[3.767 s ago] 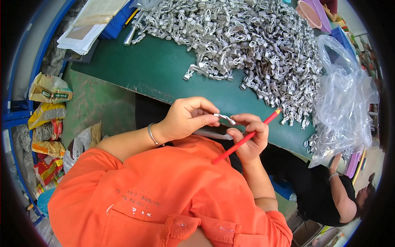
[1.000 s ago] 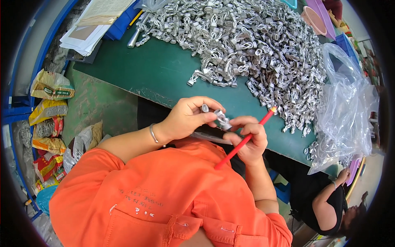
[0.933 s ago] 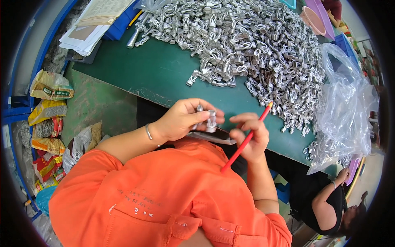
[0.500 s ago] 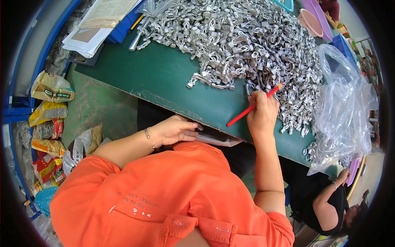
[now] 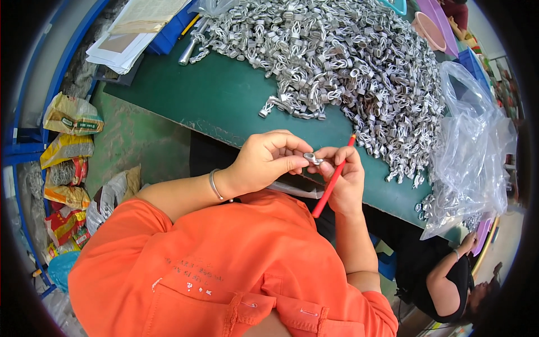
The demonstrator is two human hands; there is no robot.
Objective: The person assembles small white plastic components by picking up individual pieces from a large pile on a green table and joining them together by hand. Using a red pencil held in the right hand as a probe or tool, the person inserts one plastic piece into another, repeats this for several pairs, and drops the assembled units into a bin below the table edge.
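Note:
Near the front edge of the green table, both hands meet over a small silver metal fitting (image 5: 311, 159) with a ring-like end. The fingertips of my left hand (image 5: 264, 160) pinch it from one side. My right hand (image 5: 348, 182) grips its other end with thumb and fingers. That hand also keeps a red pencil-like stick (image 5: 331, 185), tilted, with its orange tip up. Beyond the hands lies a big heap of similar silver fittings (image 5: 337, 62), with looped, twisted wire-like bodies.
The green tabletop (image 5: 213, 106) ends just before me. A clear plastic bag (image 5: 469, 151) lies right of the heap. Papers (image 5: 120, 48) and a blue bin (image 5: 171, 33) stand at far left. Sacks (image 5: 70, 115) line the floor. A person in black (image 5: 449, 281) sits at right.
My right hand has come back from the heap's edge toward me with a metal fitting and the red stick. My left hand has risen from below the table edge and grasped the fitting.

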